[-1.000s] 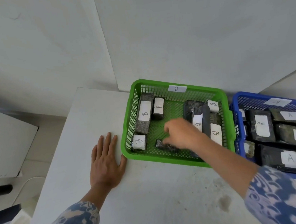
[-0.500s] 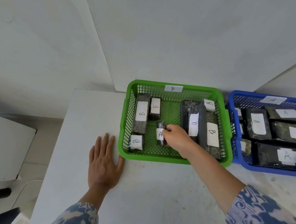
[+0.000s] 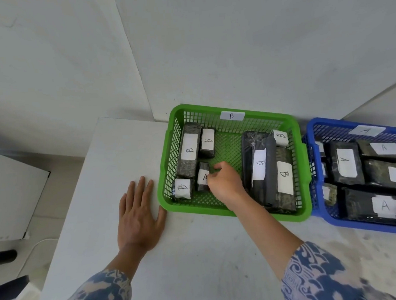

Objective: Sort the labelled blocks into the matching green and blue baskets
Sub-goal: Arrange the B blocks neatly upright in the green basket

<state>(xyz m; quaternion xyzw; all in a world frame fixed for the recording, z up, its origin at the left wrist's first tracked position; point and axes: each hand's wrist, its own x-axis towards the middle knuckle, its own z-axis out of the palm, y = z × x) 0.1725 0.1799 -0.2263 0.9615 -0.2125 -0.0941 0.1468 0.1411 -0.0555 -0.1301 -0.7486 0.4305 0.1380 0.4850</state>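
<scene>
A green basket [image 3: 234, 211] tagged B holds several dark blocks with white B labels. Inside it, at its left side, my right hand [image 3: 225, 183] is shut on a small dark block labelled A [image 3: 203, 176], which stands between a long B block [image 3: 189, 150] and a small B block [image 3: 182, 188]. The blue basket [image 3: 312, 127] tagged A sits to the right, touching the green one, filled with several A blocks. My left hand [image 3: 138, 215] lies flat and open on the white table [image 3: 177, 268], its thumb against the green basket's near left corner.
The table's left edge runs from the far corner toward me, with floor, a cable and a white cabinet [image 3: 10, 193] beyond it. A white wall stands right behind both baskets. My patterned sleeves fill the bottom of the view.
My right hand has turned the small block label-up, showing an A, and has moved it leftward within the green basket. The left hand has stayed flat on the table.
</scene>
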